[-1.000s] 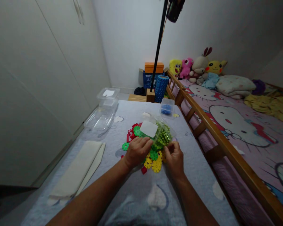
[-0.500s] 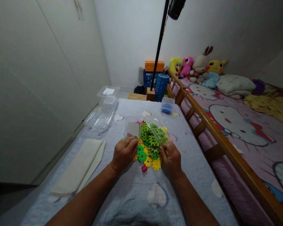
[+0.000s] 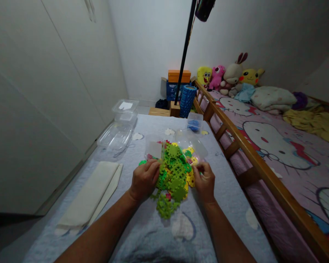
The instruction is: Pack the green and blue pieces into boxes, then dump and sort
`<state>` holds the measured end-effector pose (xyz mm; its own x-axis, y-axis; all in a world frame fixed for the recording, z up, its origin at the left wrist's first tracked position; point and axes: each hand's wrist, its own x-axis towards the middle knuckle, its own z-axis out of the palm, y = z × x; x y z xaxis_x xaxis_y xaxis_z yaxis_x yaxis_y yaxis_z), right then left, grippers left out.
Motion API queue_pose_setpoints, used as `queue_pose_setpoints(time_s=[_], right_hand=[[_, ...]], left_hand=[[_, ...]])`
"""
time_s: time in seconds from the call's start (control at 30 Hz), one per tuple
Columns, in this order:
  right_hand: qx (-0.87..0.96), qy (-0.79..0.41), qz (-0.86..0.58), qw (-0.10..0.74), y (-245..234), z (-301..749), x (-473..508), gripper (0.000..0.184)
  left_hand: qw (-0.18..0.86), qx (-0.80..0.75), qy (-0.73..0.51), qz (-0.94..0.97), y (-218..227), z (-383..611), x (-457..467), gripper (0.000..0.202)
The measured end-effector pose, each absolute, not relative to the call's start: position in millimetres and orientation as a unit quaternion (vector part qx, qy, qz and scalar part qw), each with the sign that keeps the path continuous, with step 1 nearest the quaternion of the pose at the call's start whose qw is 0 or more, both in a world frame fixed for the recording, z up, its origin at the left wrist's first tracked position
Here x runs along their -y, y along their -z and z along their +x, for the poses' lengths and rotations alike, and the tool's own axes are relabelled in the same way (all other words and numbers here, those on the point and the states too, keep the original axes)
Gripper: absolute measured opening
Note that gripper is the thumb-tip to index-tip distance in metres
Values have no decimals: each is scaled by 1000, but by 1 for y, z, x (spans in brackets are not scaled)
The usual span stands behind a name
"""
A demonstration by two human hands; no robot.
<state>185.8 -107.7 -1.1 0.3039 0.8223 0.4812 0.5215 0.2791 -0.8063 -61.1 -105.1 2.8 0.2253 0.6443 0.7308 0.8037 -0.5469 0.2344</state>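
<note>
My left hand (image 3: 145,179) is closed, fingers curled, at the near edge of a clear plastic container (image 3: 153,148) with some red pieces in or behind it. My right hand (image 3: 204,180) pinches the near corner of a second clear plastic container (image 3: 199,146), tilted beside the pile. Between my hands spreads a heap of light-green interlocking plastic pieces (image 3: 178,170), the nearest ones lying on the cloth. Under and beside them show yellow notched discs (image 3: 190,179) and darker green pieces. A small red piece (image 3: 168,196) peeks out among the green ones.
Clear plastic boxes (image 3: 115,135) stand at the back left, one bearing a white label. A small clear box with blue pieces (image 3: 193,125) sits at the back right. A folded cream cloth (image 3: 90,195) lies left. Along the right runs a wooden bed rail (image 3: 244,164).
The green pieces have tumbled out of the right-hand container toward me, covering discs and reaching the cloth. My right hand has swung that container slightly right; my left hand stays nearly in place.
</note>
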Motion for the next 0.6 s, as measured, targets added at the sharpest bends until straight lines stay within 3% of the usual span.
queue_pose_setpoints(time_s=[0.37,0.6], right_hand=[[280,-383,-539,696,-8,215,67,46],[164,-436,-560,685,2,233,49,47]], left_hand=[[94,459,395,-790,-4,-62,98,16],[96,388,328,-856,-37,-39,77,21]])
